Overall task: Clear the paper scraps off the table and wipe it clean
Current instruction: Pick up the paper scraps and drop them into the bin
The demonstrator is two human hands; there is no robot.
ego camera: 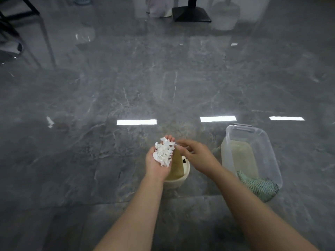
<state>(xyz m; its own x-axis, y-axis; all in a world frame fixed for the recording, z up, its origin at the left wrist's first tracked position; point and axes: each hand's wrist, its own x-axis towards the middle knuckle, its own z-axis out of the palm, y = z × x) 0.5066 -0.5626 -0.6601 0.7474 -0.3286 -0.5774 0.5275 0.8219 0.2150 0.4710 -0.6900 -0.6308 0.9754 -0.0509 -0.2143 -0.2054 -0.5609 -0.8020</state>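
White paper scraps [163, 151] are heaped in the upturned palm of the left hand [159, 160], whose fingers are straight and only cupped beneath the pile, directly above a small cream bin [178, 178] standing on the glossy grey marbled floor [90, 105]. Just right of the pile, the right hand [194, 153] is held with fingers loosely bent and nothing clamped between them. Further right, a clear plastic tub [272, 153] is seen with a green knitted cloth [259, 185] draped over its near edge.

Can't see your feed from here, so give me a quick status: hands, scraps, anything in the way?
Left hand palm up, cupping paper scraps over cream bin. Right hand beside them, grip unclear. Green cloth in clear tub. Nothing blocking.
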